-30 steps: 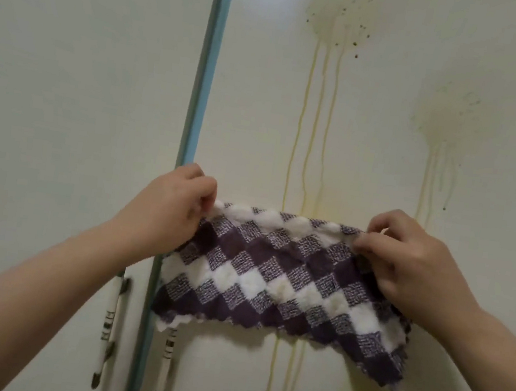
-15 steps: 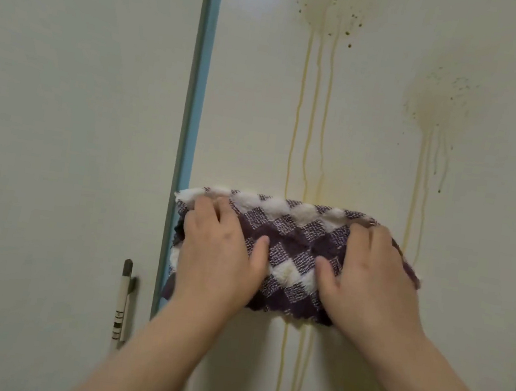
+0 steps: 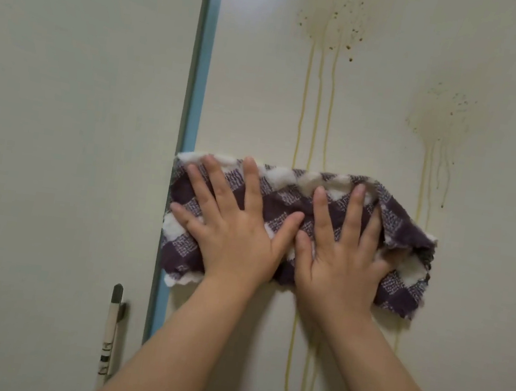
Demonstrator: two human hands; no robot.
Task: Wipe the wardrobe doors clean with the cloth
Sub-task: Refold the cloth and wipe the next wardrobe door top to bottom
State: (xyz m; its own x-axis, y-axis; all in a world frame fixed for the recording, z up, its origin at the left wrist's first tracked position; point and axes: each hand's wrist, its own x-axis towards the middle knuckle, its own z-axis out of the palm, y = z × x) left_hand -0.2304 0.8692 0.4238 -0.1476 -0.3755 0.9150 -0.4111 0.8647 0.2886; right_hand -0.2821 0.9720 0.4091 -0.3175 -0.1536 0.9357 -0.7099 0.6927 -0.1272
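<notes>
Presses the left hand point(image 3: 231, 234) flat against the cloth point(image 3: 283, 195), fingers straight and fanned wide toward 12 o'clock, curled round nothing. Presses the right hand point(image 3: 340, 255) the same way just at 3 o'clock of the left, fingers straight and spread, the two thumbs nearly touching. Tucks the right little finger under a fold of cloth, so cannot tell how that one lies.

Bears a purple-and-white diamond check, with no lettering to make out. Lies folded into a band on the right wardrobe door point(image 3: 256, 96), long axis level, running from 9 to 3 o'clock. Reaches the door's edge with its left end; bunches and turns over at the right end, sagging toward 4 o'clock. Shows a fluffy white edge along the top and at the lower left corner.

Outward at 12 o'clock of the cloth: a speckled brown-yellow splash point(image 3: 331, 24), with three thin yellow drips point(image 3: 315, 111) down to the cloth's top edge and more below it at 6 o'clock. At 1 o'clock: a second, fainter splash point(image 3: 440, 121), its runs just beside the cloth's right end. At 9 o'clock: a blue strip point(image 3: 197, 89) upright between the two doors, touching the cloth's left end. Beyond it, the left wardrobe door point(image 3: 65, 104), pale and plain. At 7 o'clock: a slim upright handle point(image 3: 110, 333) on that door, white with a dark tip and dark marks too small to read.
</notes>
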